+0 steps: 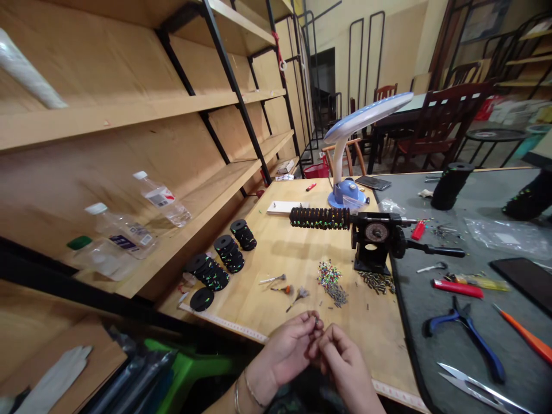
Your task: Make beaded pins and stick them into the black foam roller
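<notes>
Head view: tiny piece (317, 322) pinched in left hand (290, 348); right hand (343, 357) curled beside it, contents unclear.

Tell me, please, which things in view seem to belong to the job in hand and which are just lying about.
Likely in the job: tiny piece in the left hand, coloured beads, small grey pieces, hand-cranked device.
Seemingly just lying about: plastic bottles, white glove, dark phone-like slab.
</notes>
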`<state>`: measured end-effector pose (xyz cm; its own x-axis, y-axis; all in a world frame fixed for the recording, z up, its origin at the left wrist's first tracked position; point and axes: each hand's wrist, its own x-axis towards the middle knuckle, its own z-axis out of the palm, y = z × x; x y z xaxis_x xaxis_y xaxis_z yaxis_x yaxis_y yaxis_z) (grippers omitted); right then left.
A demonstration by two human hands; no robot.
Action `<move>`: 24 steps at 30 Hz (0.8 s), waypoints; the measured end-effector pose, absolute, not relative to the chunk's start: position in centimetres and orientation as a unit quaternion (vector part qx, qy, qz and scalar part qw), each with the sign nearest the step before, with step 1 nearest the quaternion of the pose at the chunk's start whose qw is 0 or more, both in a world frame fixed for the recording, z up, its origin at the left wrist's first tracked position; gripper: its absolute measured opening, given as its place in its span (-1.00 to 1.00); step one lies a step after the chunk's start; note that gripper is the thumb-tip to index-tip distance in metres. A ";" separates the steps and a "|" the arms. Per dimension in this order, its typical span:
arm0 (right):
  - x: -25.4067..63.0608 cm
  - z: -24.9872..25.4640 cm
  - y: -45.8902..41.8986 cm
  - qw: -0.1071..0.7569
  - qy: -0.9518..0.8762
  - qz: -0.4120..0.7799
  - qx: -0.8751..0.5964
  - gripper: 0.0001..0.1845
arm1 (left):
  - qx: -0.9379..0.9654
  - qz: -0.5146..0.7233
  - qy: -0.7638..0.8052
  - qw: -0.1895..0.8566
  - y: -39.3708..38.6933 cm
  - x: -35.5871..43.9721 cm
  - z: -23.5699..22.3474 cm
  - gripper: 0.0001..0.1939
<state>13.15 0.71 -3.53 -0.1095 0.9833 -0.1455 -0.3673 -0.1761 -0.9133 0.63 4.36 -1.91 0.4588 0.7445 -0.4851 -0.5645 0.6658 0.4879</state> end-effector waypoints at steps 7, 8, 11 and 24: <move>13.1 -3.7 0.7 0.519 -0.381 0.639 -0.422 -0.58 | 0.132 0.383 0.348 0.845 4.4 0.7 -1.9 -0.88; 13.0 -3.7 0.7 0.518 -0.381 0.639 -0.422 -0.58 | 0.133 0.384 0.348 0.845 4.4 0.6 -2.0 -0.87; 13.0 -3.7 0.7 0.521 -0.380 0.638 -0.421 -0.58 | 0.134 0.385 0.347 0.845 4.5 0.6 -2.0 -0.86; 13.0 -4.3 0.7 0.521 -0.372 0.642 -0.423 -0.60 | 0.135 0.384 0.345 0.846 4.3 0.6 -1.7 -0.88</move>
<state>12.98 0.66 -4.32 -0.1000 0.9828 -0.1553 -0.3541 -0.1811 -0.9175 0.63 4.31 -1.74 0.4678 0.7427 -0.4791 -0.5560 0.6687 0.4937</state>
